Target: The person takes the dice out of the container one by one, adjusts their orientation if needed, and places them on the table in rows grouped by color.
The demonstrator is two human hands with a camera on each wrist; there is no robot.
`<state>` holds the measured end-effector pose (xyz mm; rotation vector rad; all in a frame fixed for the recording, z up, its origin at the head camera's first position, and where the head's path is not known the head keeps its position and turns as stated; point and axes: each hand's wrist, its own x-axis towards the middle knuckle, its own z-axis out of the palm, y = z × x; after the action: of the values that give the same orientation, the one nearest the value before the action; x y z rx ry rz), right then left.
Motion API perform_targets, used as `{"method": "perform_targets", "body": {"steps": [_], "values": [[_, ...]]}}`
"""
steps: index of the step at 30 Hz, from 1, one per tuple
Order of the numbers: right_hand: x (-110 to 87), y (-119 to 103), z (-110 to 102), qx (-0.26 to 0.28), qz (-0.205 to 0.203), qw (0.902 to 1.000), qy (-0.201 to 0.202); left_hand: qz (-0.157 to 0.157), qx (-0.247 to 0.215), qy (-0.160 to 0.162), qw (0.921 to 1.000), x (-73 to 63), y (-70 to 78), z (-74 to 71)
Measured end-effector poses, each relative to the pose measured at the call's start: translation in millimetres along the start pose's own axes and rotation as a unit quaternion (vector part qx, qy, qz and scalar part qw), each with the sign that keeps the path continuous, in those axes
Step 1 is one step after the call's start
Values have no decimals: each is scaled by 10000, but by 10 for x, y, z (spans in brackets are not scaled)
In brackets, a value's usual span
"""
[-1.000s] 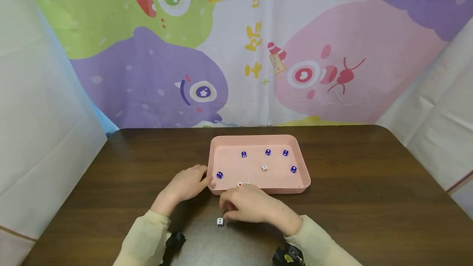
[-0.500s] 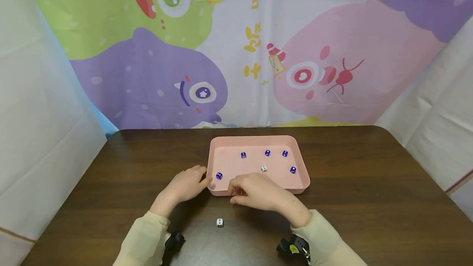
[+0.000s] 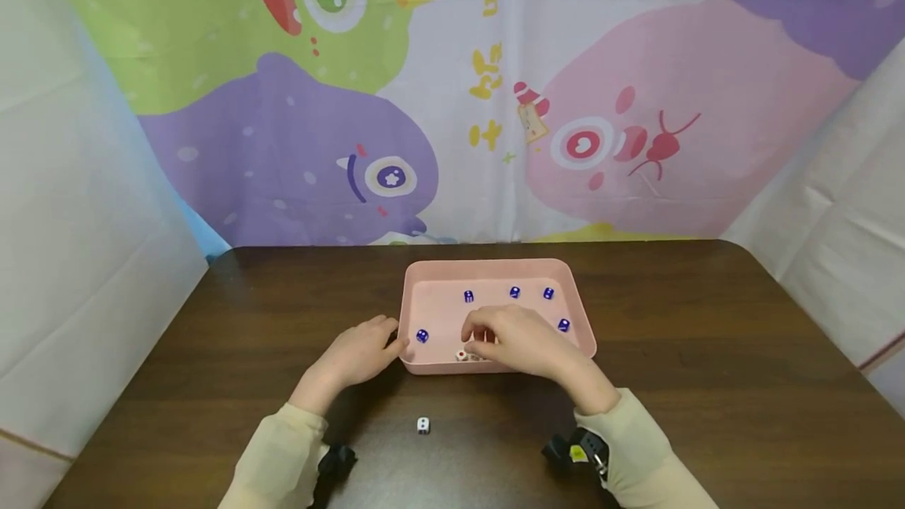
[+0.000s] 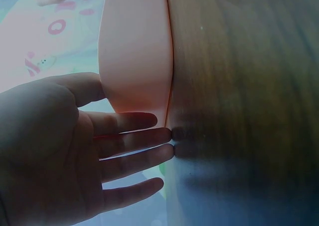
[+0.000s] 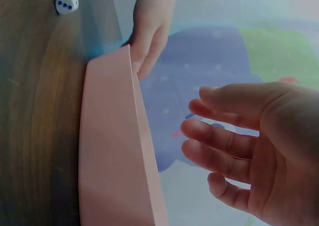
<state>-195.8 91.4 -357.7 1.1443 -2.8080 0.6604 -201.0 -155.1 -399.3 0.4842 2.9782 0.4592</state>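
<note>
My left hand (image 3: 359, 353) rests at the left end of a pink tray (image 3: 583, 352). In the left wrist view its fingers lie straight along the tray's outer wall (image 4: 137, 46), thumb at the rim. Over the near part of the tray hovers my right hand (image 3: 523, 340), fingers loosely bent; the right wrist view shows nothing between thumb and fingertips. A white die with a red dot (image 3: 462, 355) lies in the tray close by the right thumb, which partly covers more white. Several blue dice, such as one at the left (image 3: 422, 335), are spread inside.
On the dark wooden table (image 3: 707, 383), a white die (image 3: 423, 426) sits in front of the tray. A cartoon-printed cloth (image 3: 318, 140) hangs behind the table, with pale cloth at both sides. Black straps with devices (image 3: 580, 450) are worn at the wrists.
My right hand has moved away from the die on the table, up and right over the tray, and now hides a white die seen there before. My left hand has stayed put.
</note>
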Motion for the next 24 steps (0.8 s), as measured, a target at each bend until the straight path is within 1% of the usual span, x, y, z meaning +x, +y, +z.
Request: {"method": "perform_targets", "body": {"steps": [6,11,18,24], "values": [[11,63,-17,141,223,9996,-33,-3,67,-1,10000,10,10,-2],[17,109,-2,93,432,9990,-96,20,70,11,10000,21,21,-6],[37,184,64,3,418,9989,-200,21,71,10,10000,7,17,-17],[18,230,101,119,583,9975,-385,-39,35,-12,10000,3,1,-4]]}}
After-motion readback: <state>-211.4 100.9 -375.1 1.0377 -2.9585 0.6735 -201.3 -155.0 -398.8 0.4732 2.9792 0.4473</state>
